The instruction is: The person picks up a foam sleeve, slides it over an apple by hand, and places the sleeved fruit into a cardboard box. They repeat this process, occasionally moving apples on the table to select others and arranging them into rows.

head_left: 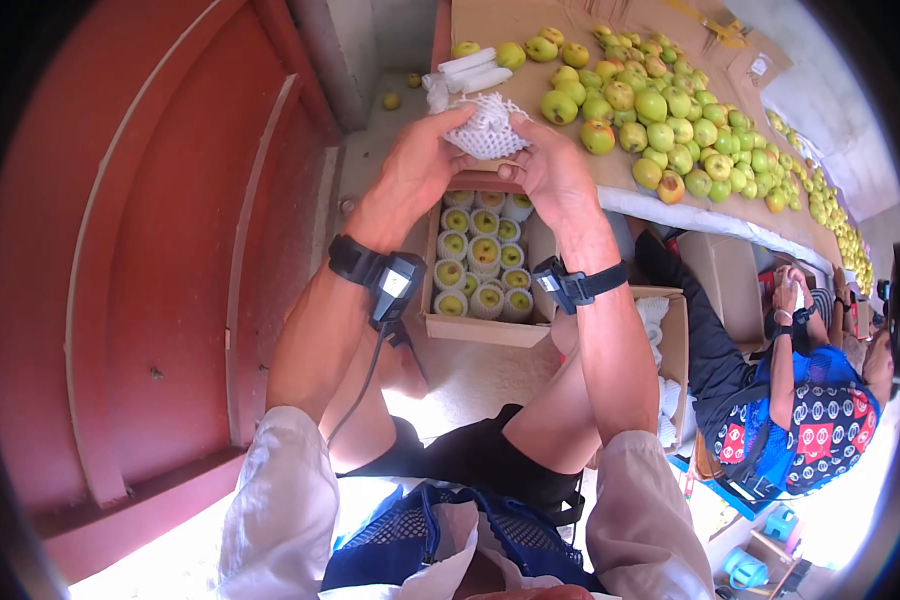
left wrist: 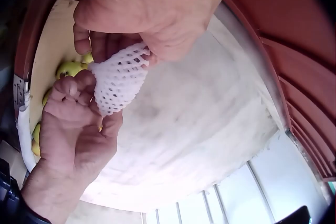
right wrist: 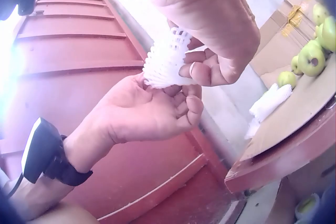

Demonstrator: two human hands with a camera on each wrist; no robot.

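A white foam fruit net (head_left: 488, 130) is held between both hands above the edge of the cardboard-covered table. My left hand (head_left: 422, 155) grips its left side, thumb over the top. On the other side my right hand (head_left: 553, 172) pinches the net's edge with thumb and fingers. The left wrist view shows the foam net (left wrist: 122, 79) stretched into a cone shape between the hands; I cannot tell whether an apple is inside. Just below the hands stands a cardboard box (head_left: 485, 328) holding rows of netted apples (head_left: 484, 252).
Loose green apples (head_left: 660, 110) are heaped on the table at the right. A bundle of flat white foam nets (head_left: 467, 72) lies behind my hands. A second box (head_left: 676, 345) holds more nets by my right leg. Another person (head_left: 805, 410) sits at the right; a red door (head_left: 160, 240) stands left.
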